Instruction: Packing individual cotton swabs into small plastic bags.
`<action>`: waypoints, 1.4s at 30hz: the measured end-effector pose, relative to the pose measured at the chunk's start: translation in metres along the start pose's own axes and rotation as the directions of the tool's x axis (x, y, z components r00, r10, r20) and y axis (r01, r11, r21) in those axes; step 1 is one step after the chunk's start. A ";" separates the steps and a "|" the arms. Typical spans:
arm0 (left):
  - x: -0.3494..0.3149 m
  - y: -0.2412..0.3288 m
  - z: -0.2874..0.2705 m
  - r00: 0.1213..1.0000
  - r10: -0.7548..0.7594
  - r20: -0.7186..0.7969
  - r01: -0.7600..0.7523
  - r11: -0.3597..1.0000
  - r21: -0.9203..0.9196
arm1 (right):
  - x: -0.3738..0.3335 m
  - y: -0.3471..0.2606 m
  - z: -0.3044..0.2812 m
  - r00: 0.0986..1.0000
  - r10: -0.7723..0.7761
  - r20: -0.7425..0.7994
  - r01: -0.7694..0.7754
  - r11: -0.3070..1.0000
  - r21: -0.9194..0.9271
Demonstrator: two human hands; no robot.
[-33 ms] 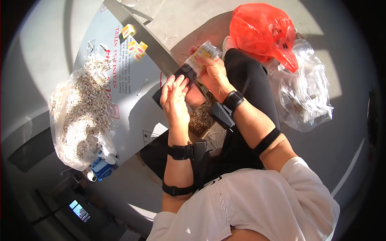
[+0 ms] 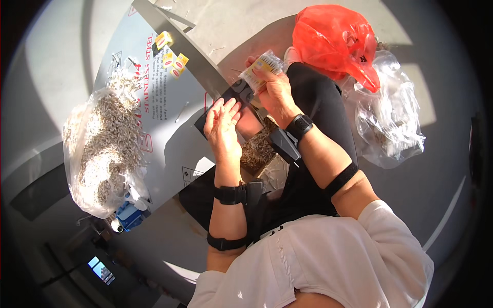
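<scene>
My right hand (image 2: 278,93) is closed around a clear packet of cotton swabs (image 2: 264,70) with a yellow label, held up at the table's edge. To its left, my left hand (image 2: 223,123) is turned palm up, fingers stretched and slightly apart, with nothing in it. Below and between my wrists stands an open box (image 2: 258,152) of loose cotton swabs, partly covered by the device on my right wrist. A dark panel beside the box is partly hidden by my hands.
On the metal-topped table (image 2: 169,138) at left lies an open plastic bag (image 2: 102,149) spilling cotton swabs. Several small yellow labels or packets (image 2: 179,64) lie near its far edge. A red plastic bag (image 2: 334,41) and a clear plastic bag (image 2: 393,115) are at right beyond my leg.
The swab packet and my right hand have shifted slightly to the right. My left hand stays almost in place.
</scene>
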State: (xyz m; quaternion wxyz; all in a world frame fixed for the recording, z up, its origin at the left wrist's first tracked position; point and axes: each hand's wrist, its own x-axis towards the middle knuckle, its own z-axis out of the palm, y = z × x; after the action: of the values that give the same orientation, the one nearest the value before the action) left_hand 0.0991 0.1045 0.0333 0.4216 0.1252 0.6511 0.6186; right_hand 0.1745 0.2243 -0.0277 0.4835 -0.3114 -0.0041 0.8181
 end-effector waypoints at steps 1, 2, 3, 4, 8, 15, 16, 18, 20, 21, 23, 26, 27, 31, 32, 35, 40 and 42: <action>-0.003 0.000 0.002 0.997 0.015 -0.076 -0.015 1.000 0.002 | 0.003 -0.008 -0.001 0.999 -0.034 -0.027 0.035 0.998 0.046; -0.006 -0.001 -0.001 0.997 0.022 -0.072 -0.022 1.000 -0.003 | 0.003 -0.016 0.001 0.997 -0.064 -0.050 0.068 0.993 0.092; -0.010 -0.002 -0.005 0.992 0.101 -0.070 -0.097 0.993 0.065 | 0.000 -0.026 0.005 0.989 -0.076 -0.123 0.090 0.990 0.107; -0.012 -0.003 -0.008 0.982 0.180 -0.063 -0.171 0.977 0.131 | 0.002 -0.033 0.005 0.988 -0.014 -0.154 0.030 0.994 0.101; -0.026 0.016 -0.014 0.729 0.643 0.234 -0.631 0.500 0.593 | -0.037 -0.044 0.027 0.917 0.388 -0.093 -0.374 0.917 0.141; -0.047 0.056 -0.045 0.685 0.419 0.596 -0.721 0.508 0.472 | -0.088 -0.006 0.007 0.723 0.690 0.022 -0.688 0.723 -0.064; -0.050 0.054 -0.053 0.694 0.407 0.593 -0.710 0.520 0.475 | -0.096 0.000 0.008 0.713 0.701 -0.010 -0.697 0.708 -0.119; -0.057 0.043 -0.065 0.731 0.410 0.545 -0.678 0.525 0.515 | -0.102 0.015 0.009 0.697 0.714 -0.060 -0.713 0.684 -0.152; -0.064 0.028 -0.075 0.765 0.415 0.492 -0.643 0.533 0.551 | -0.105 0.027 0.007 0.661 0.739 -0.132 -0.749 0.637 -0.183; -0.067 0.022 -0.074 0.744 0.487 0.458 -0.667 0.499 0.553 | -0.099 0.031 0.001 0.606 0.795 -0.015 -0.788 0.598 -0.149; -0.071 0.013 -0.079 0.708 0.584 0.396 -0.689 0.447 0.570 | -0.097 0.039 -0.003 0.607 0.789 -0.093 -0.792 0.591 -0.155; -0.065 0.004 -0.087 0.718 0.614 0.329 -0.668 0.473 0.575 | -0.101 0.044 0.006 0.613 0.772 -0.167 -0.788 0.582 -0.201; -0.063 0.001 -0.089 0.715 0.621 0.321 -0.670 0.477 0.569 | -0.102 0.043 0.008 0.623 0.765 -0.164 -0.777 0.582 -0.241; -0.049 -0.012 -0.095 0.801 0.572 0.178 -0.579 0.663 0.475 | -0.108 0.022 0.020 0.749 0.656 -0.089 -0.462 0.422 -0.780; -0.045 -0.013 -0.094 0.785 0.598 0.159 -0.601 0.674 0.430 | -0.107 0.015 0.025 0.752 0.653 -0.089 -0.455 0.416 -0.787; -0.038 -0.014 -0.094 0.804 0.583 0.120 -0.578 0.718 0.387 | -0.109 0.001 0.031 0.925 0.243 0.290 0.254 0.168 -0.952; -0.040 0.001 -0.083 0.927 0.363 0.093 -0.374 0.895 0.244 | -0.110 -0.004 0.032 0.819 0.414 0.397 0.267 0.338 -0.903; -0.039 0.005 -0.082 0.952 0.293 0.092 -0.304 0.943 0.139 | -0.109 0.004 0.034 0.856 0.360 0.372 0.239 0.363 -0.901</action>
State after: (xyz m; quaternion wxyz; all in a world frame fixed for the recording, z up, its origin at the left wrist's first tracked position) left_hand 0.0637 0.0216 0.0430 0.3346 0.2755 0.6545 0.6195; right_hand 0.1908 0.1451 0.0532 0.1697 -0.2984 -0.5804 0.7385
